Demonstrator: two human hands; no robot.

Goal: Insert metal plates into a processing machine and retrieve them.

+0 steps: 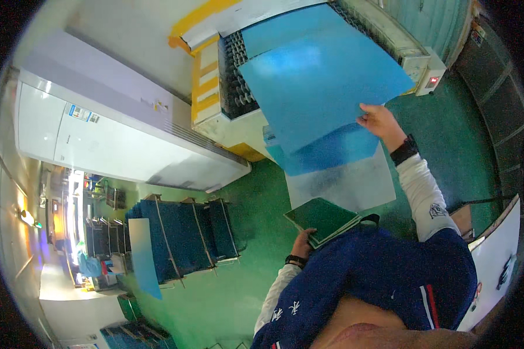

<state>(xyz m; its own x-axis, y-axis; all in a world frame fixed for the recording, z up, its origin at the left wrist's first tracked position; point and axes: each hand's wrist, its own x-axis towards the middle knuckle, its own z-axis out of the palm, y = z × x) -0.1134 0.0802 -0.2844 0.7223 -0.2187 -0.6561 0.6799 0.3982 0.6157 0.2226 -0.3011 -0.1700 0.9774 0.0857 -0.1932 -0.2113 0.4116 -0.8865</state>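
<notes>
My right hand [379, 123] pinches the near right edge of a large, thin, glossy blue sheet [326, 81] between thumb and fingers. The sheet's far part lies over a roller conveyor [237, 72], while its near part extends past the conveyor's end. Another blue sheet [285, 28] is partly covered behind it. Close to my body, my left hand [303, 243] is wrapped round the edge of a small stack of dark green flat panels [321, 218]. Below the blue sheet, a pale grey board [355, 189] shows, with more blue sheeting [332, 157] above it.
A tall white cabinet-like unit [128, 142] stands left of the conveyor. Racks with dark blue panels [180, 238] stand on the green floor [256, 279]. A control box with a red display [432, 80] is at the conveyor's right corner. A dark panelled partition [501, 110] borders the right.
</notes>
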